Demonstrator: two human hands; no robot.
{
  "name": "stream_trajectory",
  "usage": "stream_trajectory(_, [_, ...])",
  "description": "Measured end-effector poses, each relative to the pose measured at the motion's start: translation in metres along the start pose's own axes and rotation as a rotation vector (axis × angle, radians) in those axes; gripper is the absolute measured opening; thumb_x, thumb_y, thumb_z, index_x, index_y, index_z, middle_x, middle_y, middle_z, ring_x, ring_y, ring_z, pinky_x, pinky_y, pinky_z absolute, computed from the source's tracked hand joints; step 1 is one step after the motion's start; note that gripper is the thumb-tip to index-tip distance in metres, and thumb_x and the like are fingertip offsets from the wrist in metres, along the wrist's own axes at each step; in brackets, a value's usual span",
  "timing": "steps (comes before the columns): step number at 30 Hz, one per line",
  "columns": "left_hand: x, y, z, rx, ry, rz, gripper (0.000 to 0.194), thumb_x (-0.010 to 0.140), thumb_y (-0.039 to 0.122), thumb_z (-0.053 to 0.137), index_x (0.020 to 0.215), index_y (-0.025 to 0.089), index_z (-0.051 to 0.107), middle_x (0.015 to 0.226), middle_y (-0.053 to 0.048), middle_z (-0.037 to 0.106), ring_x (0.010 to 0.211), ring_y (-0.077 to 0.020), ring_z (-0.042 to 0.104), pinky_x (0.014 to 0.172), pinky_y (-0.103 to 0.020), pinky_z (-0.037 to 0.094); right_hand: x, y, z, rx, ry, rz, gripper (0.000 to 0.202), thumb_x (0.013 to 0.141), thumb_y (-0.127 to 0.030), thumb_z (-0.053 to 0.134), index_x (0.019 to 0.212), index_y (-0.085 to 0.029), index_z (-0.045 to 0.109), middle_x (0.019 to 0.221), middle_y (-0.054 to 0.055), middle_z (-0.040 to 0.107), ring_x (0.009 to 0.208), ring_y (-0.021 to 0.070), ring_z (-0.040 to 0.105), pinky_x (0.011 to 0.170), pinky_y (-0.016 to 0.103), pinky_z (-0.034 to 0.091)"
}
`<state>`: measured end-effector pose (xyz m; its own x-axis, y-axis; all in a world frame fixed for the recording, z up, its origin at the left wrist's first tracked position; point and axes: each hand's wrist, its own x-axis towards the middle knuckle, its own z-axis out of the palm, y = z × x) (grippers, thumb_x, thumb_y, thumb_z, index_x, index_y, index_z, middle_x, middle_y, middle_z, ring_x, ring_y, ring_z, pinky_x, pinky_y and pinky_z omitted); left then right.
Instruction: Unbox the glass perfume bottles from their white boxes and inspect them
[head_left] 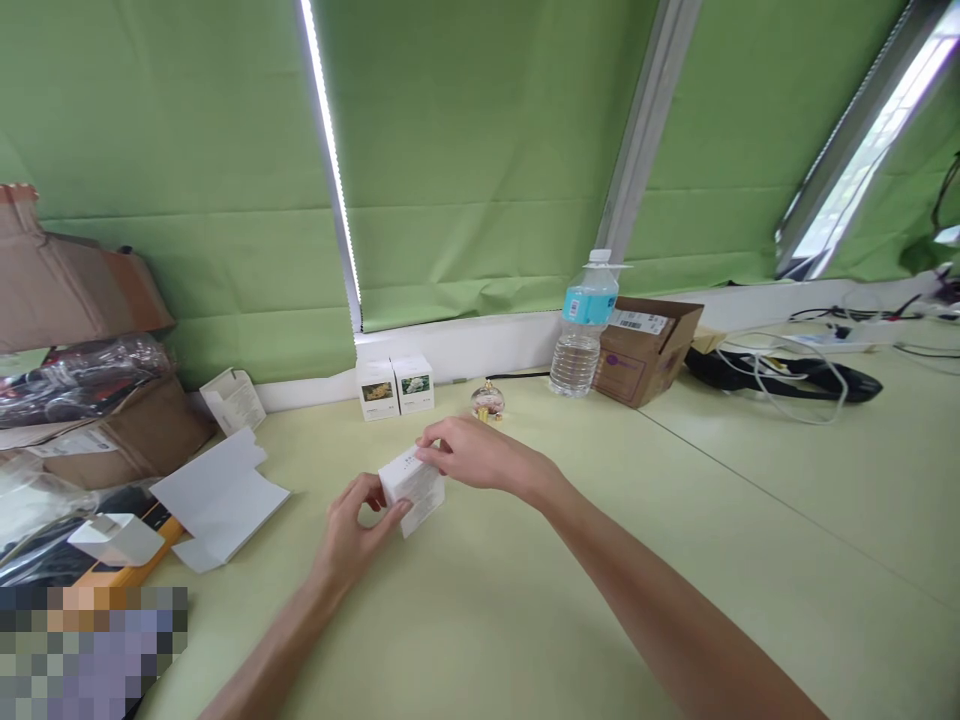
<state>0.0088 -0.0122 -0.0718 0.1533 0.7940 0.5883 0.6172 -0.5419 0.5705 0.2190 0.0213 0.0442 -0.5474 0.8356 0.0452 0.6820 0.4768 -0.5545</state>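
Observation:
A small white box (420,492) with printed text is held tilted above the table, between both my hands. My left hand (358,530) grips its left and lower sides, thumb across the front and fingers behind. My right hand (469,452) pinches the upper right corner with thumb and forefinger. Behind my hands stand two small white boxes side by side, one with a yellow flower picture (377,392) and one with a white flower picture (416,386). Just beyond my right hand is a small round glass bottle (487,400) with gold trim.
A water bottle (576,350) and an open cardboard box (645,360) stand at the back right. Black gear with white cables (795,375) lies farther right. Left are white folded card sheets (225,505), a white box (116,540) and stacked cardboard boxes (127,440).

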Motion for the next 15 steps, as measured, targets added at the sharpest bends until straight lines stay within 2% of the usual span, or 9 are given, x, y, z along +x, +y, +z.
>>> stream_trajectory(1, [-0.002, 0.001, -0.001, 0.014, -0.028, 0.046, 0.019, 0.089, 0.038, 0.054, 0.084, 0.020, 0.059, 0.076, -0.002, 0.061, 0.068, -0.0156, 0.058, 0.063, -0.027, 0.050, -0.001, -0.001, 0.000, -0.006, 0.008, -0.015, 0.035, 0.093, -0.044, 0.041, 0.083, -0.020, 0.065, 0.075, 0.003, 0.061, 0.057, 0.0120, 0.050, 0.048, 0.024, 0.028])
stream_trajectory(3, [-0.005, 0.005, -0.003, 0.046, -0.106, 0.162, 0.018, 0.091, 0.035, 0.048, 0.090, 0.020, 0.059, 0.087, -0.005, 0.062, 0.077, -0.0171, 0.060, 0.066, -0.028, 0.050, -0.003, -0.003, 0.001, -0.014, -0.022, -0.034, 0.045, 0.095, -0.049, 0.032, 0.081, -0.021, 0.065, 0.075, 0.003, 0.061, 0.057, 0.0125, 0.048, 0.048, 0.024, 0.026])
stream_trajectory(5, [-0.008, 0.008, -0.003, 0.093, -0.163, 0.256, 0.020, 0.092, 0.031, 0.047, 0.105, 0.022, 0.059, 0.106, -0.008, 0.061, 0.088, -0.0187, 0.061, 0.073, -0.029, 0.051, -0.005, -0.006, 0.002, -0.023, -0.063, -0.046, 0.046, 0.093, -0.054, 0.033, 0.093, -0.023, 0.066, 0.082, 0.003, 0.062, 0.063, 0.0144, 0.050, 0.049, 0.024, 0.027])
stream_trajectory(7, [-0.010, 0.009, 0.000, 0.153, -0.182, 0.291, 0.024, 0.091, 0.028, 0.049, 0.114, 0.025, 0.056, 0.118, -0.009, 0.057, 0.094, -0.0192, 0.062, 0.078, -0.030, 0.051, -0.007, -0.007, 0.002, -0.047, -0.081, -0.069, 0.043, 0.088, -0.057, 0.044, 0.110, -0.026, 0.063, 0.095, 0.005, 0.063, 0.075, 0.0181, 0.055, 0.051, 0.023, 0.030])
stream_trajectory(9, [-0.010, 0.006, 0.005, 0.182, -0.161, 0.254, 0.024, 0.091, 0.027, 0.050, 0.114, 0.027, 0.055, 0.121, -0.008, 0.055, 0.095, -0.0190, 0.062, 0.080, -0.031, 0.051, -0.007, -0.008, 0.002, -0.071, -0.093, -0.084, 0.049, 0.082, -0.050, 0.056, 0.125, -0.027, 0.055, 0.102, 0.006, 0.063, 0.084, 0.0209, 0.056, 0.053, 0.023, 0.032])
stream_trajectory(12, [-0.008, -0.001, 0.009, 0.134, -0.051, 0.099, 0.030, 0.089, 0.031, 0.054, 0.118, 0.026, 0.049, 0.122, -0.008, 0.054, 0.099, -0.0203, 0.061, 0.082, -0.034, 0.052, -0.005, -0.007, 0.001, -0.061, -0.139, -0.071, 0.063, 0.079, -0.034, 0.059, 0.139, -0.028, 0.040, 0.105, 0.006, 0.062, 0.081, 0.0195, 0.057, 0.052, 0.022, 0.033])
stream_trajectory(13, [-0.006, -0.003, 0.010, 0.107, -0.009, 0.031, 0.038, 0.087, 0.034, 0.058, 0.122, 0.026, 0.045, 0.125, -0.009, 0.053, 0.100, -0.0212, 0.061, 0.083, -0.035, 0.052, -0.004, -0.007, 0.002, -0.051, -0.140, -0.067, 0.067, 0.078, -0.030, 0.059, 0.141, -0.027, 0.037, 0.108, 0.006, 0.062, 0.081, 0.0192, 0.057, 0.053, 0.022, 0.033])
stream_trajectory(15, [-0.004, -0.006, 0.009, 0.034, 0.004, -0.094, 0.059, 0.082, 0.038, 0.064, 0.132, 0.026, 0.036, 0.130, -0.010, 0.052, 0.104, -0.0234, 0.060, 0.084, -0.038, 0.052, -0.002, -0.005, 0.002, -0.038, -0.132, -0.083, 0.061, 0.077, -0.025, 0.058, 0.136, -0.026, 0.043, 0.111, 0.006, 0.061, 0.084, 0.0189, 0.057, 0.054, 0.021, 0.034])
